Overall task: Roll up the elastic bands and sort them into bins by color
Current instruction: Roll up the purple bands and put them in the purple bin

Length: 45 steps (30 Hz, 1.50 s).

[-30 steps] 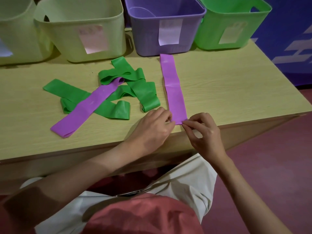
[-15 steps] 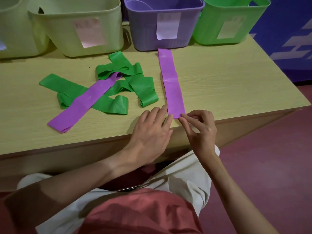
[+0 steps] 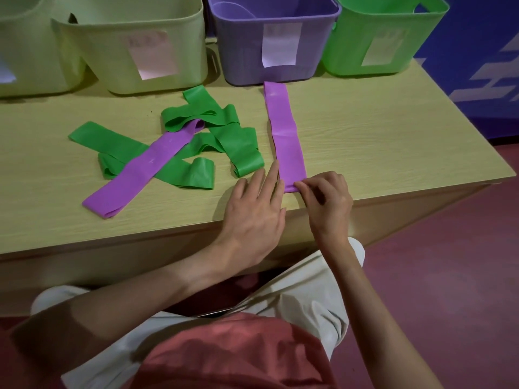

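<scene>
A purple elastic band (image 3: 285, 136) lies flat and straight on the table, running from the purple bin (image 3: 273, 40) toward me. My right hand (image 3: 327, 200) pinches its near end with curled fingers. My left hand (image 3: 257, 209) lies flat beside the band's near left edge, its straight fingers touching that edge. A second purple band (image 3: 146, 167) lies diagonally across a tangle of green bands (image 3: 224, 136) to the left. The green bin (image 3: 384, 35) stands at the back right.
Two pale yellow-green bins (image 3: 132, 43) stand at the back left. The wooden table (image 3: 379, 130) ends just below my hands; its right edge slopes off toward the red floor. A blue wall panel is at the far right.
My left hand's fingers have straightened and slid forward along the band's left edge. My right hand has curled tighter onto the band's near end.
</scene>
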{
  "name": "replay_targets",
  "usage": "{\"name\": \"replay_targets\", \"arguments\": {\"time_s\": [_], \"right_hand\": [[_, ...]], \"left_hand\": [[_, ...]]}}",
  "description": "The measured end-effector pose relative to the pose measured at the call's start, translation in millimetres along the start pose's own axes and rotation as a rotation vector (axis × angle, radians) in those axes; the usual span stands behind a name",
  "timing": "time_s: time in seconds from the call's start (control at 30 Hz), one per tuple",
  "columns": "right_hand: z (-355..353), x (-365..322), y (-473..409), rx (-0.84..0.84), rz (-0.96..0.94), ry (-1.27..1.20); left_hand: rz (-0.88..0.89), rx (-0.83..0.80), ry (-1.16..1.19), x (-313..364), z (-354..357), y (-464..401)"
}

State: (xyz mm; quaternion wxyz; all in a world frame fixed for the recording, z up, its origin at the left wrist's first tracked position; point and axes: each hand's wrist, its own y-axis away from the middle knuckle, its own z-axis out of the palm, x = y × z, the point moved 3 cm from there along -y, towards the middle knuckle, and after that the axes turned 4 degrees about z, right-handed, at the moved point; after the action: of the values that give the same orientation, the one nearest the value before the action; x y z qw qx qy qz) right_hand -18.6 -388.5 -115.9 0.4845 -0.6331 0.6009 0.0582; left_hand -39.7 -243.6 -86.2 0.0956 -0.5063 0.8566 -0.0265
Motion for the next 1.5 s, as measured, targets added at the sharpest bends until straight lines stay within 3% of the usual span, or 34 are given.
{"name": "replay_targets", "arguments": {"time_s": [0.27, 0.37, 0.6, 0.77, 0.97, 1.3, 1.5], "right_hand": [[-5.3, 8.8, 3.9, -0.102, -0.252, 0.096], [-2.8, 9.4, 0.2, -0.088, -0.195, 0.105], [5.1, 2.3, -6.2, -0.055, 0.145, 0.007], [6.0, 0.5, -15.0, -0.084, 0.294, 0.004], [6.6, 2.9, -24.8, -0.141, 0.326, 0.004], [9.8, 6.0, -32.3, -0.129, 0.284, -0.013], [2.6, 6.0, -26.6, -0.176, 0.109, -0.005]], "left_hand": [[0.018, -0.05, -0.043, 1.4, -0.3, -4.0], [0.02, -0.06, -0.028, 0.9, 0.2, -5.2], [0.005, -0.053, 0.035, -3.5, 5.2, -5.0], [-0.012, 0.064, 0.135, -12.1, 3.7, -11.4], [0.103, 0.3, 0.288, -15.3, 6.8, -18.5], [0.036, 0.356, 0.434, -17.5, 14.9, -37.3], [0.029, 0.325, 0.476, -19.5, 13.2, -44.0]]}}
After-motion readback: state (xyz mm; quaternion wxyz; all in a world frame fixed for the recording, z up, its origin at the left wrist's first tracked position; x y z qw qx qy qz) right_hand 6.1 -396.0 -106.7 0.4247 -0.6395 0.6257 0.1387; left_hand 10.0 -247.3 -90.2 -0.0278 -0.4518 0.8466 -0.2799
